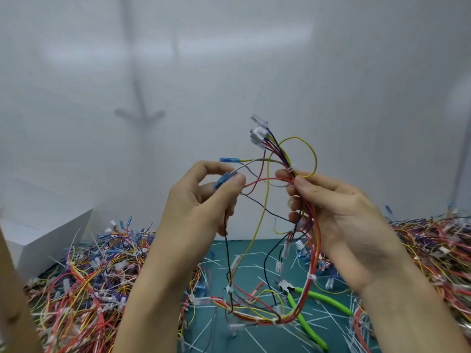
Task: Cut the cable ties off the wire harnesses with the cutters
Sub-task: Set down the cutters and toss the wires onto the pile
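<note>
As seen from the head view: one wire harness (283, 151) is held up between both hands, above the green mat (254, 248), with its lower loop trailing down onto it.
Writing: any print on the white connectors (258, 135) is too blurred to be read, tbh.
Left hand (201, 200): raised, and a blue terminal (224, 179) on a loose wire is pinched between thumb and forefinger.
Right hand (339, 212): raised opposite, and the bundle is gripped by thumb and curled fingers, just under a white cable tie (290, 169).
Cutters (323, 300): green-handled, lying on the mat beneath the harness, touched by neither hand.
Around: heaps of harnesses (89, 276) are piled on both sides, and cut tie bits (260, 342) are scattered over the mat.
</note>
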Demonstrator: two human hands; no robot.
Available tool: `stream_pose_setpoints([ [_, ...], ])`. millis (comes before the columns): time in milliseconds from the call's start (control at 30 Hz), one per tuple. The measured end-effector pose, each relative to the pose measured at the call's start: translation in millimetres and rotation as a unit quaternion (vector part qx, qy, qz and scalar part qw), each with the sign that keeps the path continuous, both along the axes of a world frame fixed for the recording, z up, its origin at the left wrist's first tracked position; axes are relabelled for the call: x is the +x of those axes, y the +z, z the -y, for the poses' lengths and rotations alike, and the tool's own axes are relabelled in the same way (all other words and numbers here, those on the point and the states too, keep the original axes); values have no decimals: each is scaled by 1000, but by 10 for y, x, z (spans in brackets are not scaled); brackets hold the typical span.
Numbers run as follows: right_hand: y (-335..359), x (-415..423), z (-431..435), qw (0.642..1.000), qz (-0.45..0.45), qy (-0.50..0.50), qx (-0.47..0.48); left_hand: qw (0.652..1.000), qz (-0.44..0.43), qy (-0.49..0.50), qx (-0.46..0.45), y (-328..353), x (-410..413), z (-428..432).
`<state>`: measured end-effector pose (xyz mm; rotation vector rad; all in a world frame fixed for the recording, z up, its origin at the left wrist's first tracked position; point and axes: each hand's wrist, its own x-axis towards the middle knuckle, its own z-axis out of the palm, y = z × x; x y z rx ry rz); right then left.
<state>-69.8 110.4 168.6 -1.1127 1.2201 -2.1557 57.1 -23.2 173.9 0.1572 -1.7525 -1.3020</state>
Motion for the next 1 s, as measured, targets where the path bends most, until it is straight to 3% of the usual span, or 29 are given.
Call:
stream_pose_setpoints([
  [167, 7, 13, 18, 999, 34, -4, -30, 999, 33, -19, -18, 6, 14, 6],
  [400, 15, 44, 42, 995, 67, -48, -49, 985, 154, -16, -70, -57, 11, 71],
  [633, 40, 26, 25, 989, 92, -81, -83, 896, 388, -15, -216, -170, 10, 168],
  [800, 56, -4, -8, 986, 98, -68, -118, 878, 419, -38, -227, -219, -73, 171],
  [900, 68, -15, -32, 985, 91, -55, -134, 892, 404, -59, -193, -243, -101, 143],
  [1000, 75, -27, -61, 986, 84, -41, -141, 912, 363, -6, -189, -262, -126, 159],
])
